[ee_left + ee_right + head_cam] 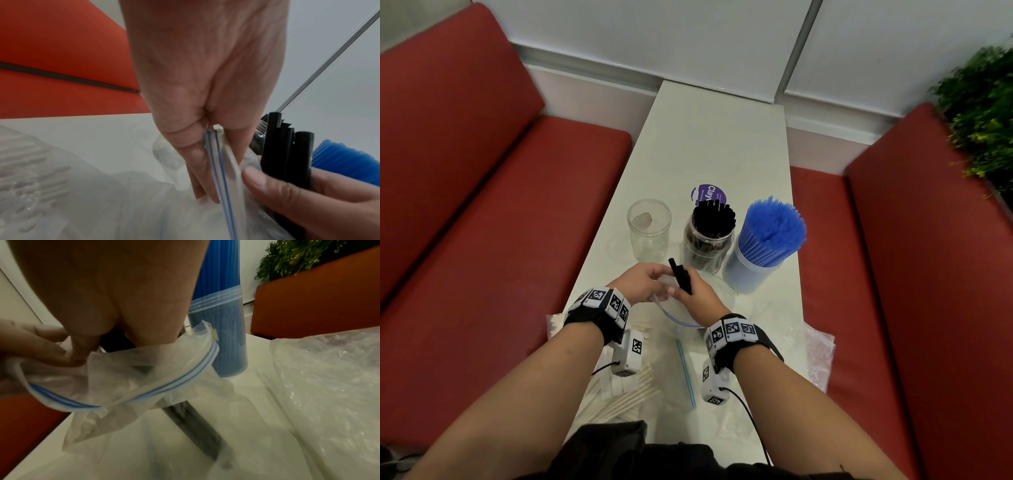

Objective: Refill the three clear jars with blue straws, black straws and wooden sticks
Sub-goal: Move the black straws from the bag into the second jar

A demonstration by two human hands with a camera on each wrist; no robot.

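Note:
Three clear jars stand in a row on the white table (715, 137): an empty jar (649, 229) on the left, a jar packed with black straws (709, 236) in the middle, and a jar full of blue straws (767, 246) on the right. Just in front of them, my left hand (645, 282) pinches the blue-striped rim of a clear zip bag (218, 162). My right hand (698, 298) grips a small bunch of black straws (287, 149). Their lower ends reach down inside the zip bag (164, 389). Wooden sticks (619, 401) lie in a clear bag at the near left.
A round purple label (708, 195) lies behind the jars. Crumpled clear bags (815, 346) cover the near right of the table. Red benches (482, 222) flank the table, and a green plant (983, 113) stands at the far right.

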